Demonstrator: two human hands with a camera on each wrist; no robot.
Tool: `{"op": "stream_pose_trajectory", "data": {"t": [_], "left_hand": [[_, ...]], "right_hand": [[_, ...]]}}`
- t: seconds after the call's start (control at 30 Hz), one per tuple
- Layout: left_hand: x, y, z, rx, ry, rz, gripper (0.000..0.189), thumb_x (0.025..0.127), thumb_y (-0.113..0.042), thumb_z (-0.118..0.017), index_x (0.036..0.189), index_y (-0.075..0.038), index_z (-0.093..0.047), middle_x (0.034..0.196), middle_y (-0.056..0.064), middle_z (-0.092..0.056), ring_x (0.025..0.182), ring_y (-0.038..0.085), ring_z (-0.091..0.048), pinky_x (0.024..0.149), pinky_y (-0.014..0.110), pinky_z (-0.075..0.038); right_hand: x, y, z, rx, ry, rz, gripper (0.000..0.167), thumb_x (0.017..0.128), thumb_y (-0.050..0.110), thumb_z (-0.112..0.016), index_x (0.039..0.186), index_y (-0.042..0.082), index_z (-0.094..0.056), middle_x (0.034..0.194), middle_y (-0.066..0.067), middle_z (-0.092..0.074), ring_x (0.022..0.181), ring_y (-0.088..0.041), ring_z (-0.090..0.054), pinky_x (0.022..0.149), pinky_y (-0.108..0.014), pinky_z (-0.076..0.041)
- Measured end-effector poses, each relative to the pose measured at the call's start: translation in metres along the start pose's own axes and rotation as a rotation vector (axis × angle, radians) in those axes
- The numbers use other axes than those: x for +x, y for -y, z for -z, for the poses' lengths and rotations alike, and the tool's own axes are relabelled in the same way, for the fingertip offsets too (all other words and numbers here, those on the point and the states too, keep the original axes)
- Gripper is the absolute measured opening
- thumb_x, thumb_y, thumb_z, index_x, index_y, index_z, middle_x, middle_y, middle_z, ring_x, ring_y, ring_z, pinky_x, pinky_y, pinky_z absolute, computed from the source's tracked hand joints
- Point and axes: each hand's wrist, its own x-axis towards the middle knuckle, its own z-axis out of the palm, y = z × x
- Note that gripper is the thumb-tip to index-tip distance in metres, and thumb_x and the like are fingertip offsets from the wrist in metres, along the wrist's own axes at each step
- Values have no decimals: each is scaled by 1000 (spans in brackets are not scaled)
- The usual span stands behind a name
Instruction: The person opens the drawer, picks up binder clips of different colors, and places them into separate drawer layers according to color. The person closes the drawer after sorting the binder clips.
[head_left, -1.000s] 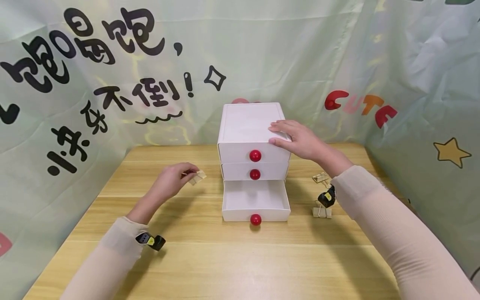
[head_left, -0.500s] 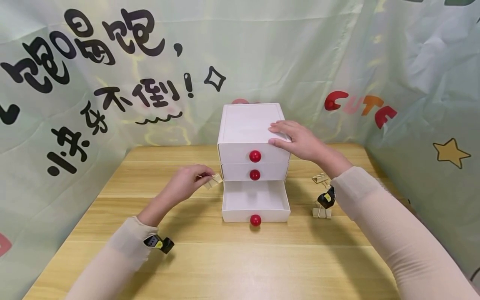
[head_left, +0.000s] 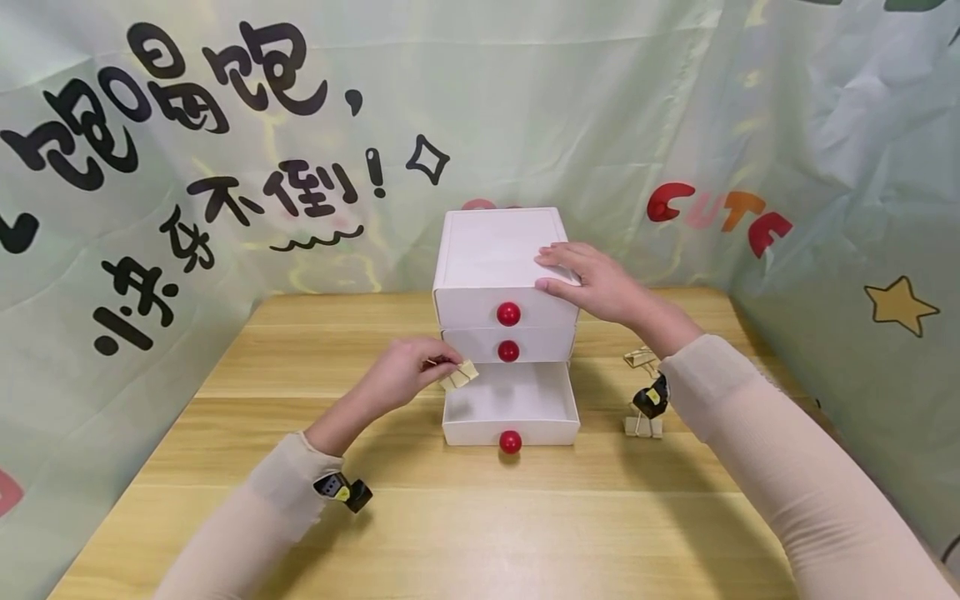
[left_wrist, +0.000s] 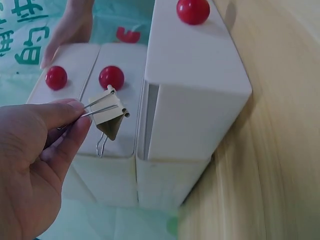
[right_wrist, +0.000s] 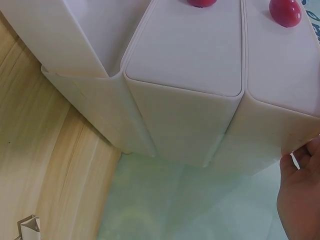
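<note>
Between thumb and fingers, my left hand [head_left: 405, 372] pinches a cream binder clip [left_wrist: 107, 111] by one of its wire handles. In the head view that clip overlaps the left side of the pulled-out bottom drawer [head_left: 513, 432]. The drawer belongs to a white three-tier drawer box [head_left: 498, 246] with round red knobs; its upper two drawers are closed. My right hand [head_left: 596, 282] rests on the top right edge of the box, fingers spread over the lid. Inside, the visible part of the bottom drawer shows only its bare white floor.
Right of the box, a binder clip [head_left: 643, 427] stands on the wooden table [head_left: 480, 525]. Another binder clip [head_left: 640, 358] lies behind it, partly hidden by the right wrist camera [head_left: 651, 397]. A printed cloth backdrop [head_left: 585, 100] encloses the back and sides.
My left hand has moved right with the binder clip, from beside the box to the open drawer's left side. My right hand stays on the box top.
</note>
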Motion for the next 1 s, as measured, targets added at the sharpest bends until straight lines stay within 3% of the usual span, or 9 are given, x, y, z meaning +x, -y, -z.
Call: {"op": "stream_pose_trajectory", "data": {"t": [0.37,0.53,0.83,1.0], "left_hand": [[7,-9,-23,-49,45,-29,9,90,-10,-71,98,-12,-75,94,-3,-72,80,5,-63,70,19,-53],[9,-14,-35,-31,97,-36,8,90,-12,-71,98,-14,-75,92,-6,-71,79,5,-61,71,20,-52],[15,-22,-56,6,188,-112,6,91,-12,-71,95,-14,-75,91,-6,-71,84,5,-63,78,21,-52],[16,-25,-62,-2,240,-107,8,91,-13,-71,98,-13,-74,93,-7,-71,84,5,-62,77,20,-52]], "right_hand": [[0,0,0,4,-10,10,59,95,50,-59,140,12,-55,151,-6,-41,142,-27,-29,114,-54,-23],[0,0,-1,9,-7,3,60,95,50,-58,141,12,-54,152,-6,-41,142,-27,-28,114,-54,-22],[-1,0,-2,17,-12,2,59,95,49,-58,141,13,-54,151,-5,-41,142,-26,-29,114,-53,-23],[-2,0,-2,25,-15,-2,59,95,49,-58,141,13,-54,151,-5,-41,142,-26,-29,114,-53,-23]]}}
